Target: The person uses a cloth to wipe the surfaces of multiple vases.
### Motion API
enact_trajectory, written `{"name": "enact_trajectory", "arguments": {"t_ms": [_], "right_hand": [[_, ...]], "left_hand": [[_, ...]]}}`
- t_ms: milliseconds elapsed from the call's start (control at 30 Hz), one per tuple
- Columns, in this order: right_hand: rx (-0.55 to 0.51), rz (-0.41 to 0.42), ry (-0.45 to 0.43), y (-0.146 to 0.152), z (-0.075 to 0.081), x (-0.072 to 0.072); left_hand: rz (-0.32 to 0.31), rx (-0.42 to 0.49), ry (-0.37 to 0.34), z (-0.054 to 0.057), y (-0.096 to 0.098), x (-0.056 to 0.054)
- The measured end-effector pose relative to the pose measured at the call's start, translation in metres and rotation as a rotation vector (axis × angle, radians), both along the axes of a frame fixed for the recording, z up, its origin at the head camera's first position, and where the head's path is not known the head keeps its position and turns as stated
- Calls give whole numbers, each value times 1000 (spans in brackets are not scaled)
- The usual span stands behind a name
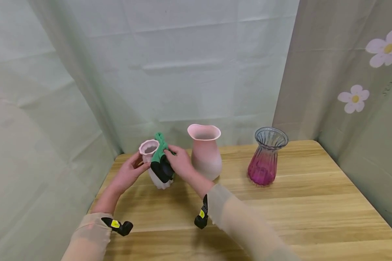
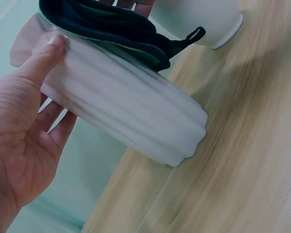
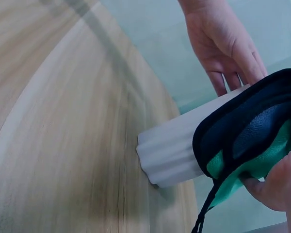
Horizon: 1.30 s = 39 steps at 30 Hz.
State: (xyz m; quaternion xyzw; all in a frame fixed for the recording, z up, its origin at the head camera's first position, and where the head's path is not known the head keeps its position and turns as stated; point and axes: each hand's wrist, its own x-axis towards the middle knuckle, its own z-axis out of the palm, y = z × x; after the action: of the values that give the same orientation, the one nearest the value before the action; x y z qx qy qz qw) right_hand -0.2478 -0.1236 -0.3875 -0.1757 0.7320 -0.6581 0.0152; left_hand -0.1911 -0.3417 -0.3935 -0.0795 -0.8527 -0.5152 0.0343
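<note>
A slim, fluted pale pink vase [image 1: 157, 180] stands toward the left of the table, its scalloped mouth facing up. My left hand [image 1: 128, 174] grips it just below the rim, thumb on the near side and fingers behind, as the left wrist view shows. My right hand [image 1: 182, 164] pinches a folded green and black cloth item [image 3: 242, 126] with dark edging and a thin loop. This item lies against the vase's right side and hides part of it. The vase's scalloped base [image 2: 191, 145] is at the tabletop; whether it bears fully there I cannot tell.
A wider pink-to-white vase [image 1: 206, 159] with a wavy rim stands close by my right hand. Farther right is a ribbed glass vase [image 1: 264, 163], grey above and magenta below. The wooden table [image 1: 297, 206] meets pale curtains [image 1: 196, 72] at the back and sides.
</note>
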Motion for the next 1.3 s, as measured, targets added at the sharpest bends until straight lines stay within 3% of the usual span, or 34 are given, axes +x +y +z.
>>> {"name": "enact_trajectory", "arguments": {"t_ms": [300, 567, 767, 1000, 1300], "right_hand": [[8, 29, 42, 2, -13, -1], [36, -51, 49, 1, -60, 6], [61, -48, 33, -1, -86, 8], [47, -23, -6, 0, -85, 10], [-56, -89, -68, -4, -71, 6]], "left_hand": [[5, 16, 3, -2, 0, 0], [23, 3, -9, -6, 1, -1], [28, 9, -12, -6, 1, -1], [29, 15, -33, -5, 0, 1], [27, -2, -32, -1, 3, 3]]}}
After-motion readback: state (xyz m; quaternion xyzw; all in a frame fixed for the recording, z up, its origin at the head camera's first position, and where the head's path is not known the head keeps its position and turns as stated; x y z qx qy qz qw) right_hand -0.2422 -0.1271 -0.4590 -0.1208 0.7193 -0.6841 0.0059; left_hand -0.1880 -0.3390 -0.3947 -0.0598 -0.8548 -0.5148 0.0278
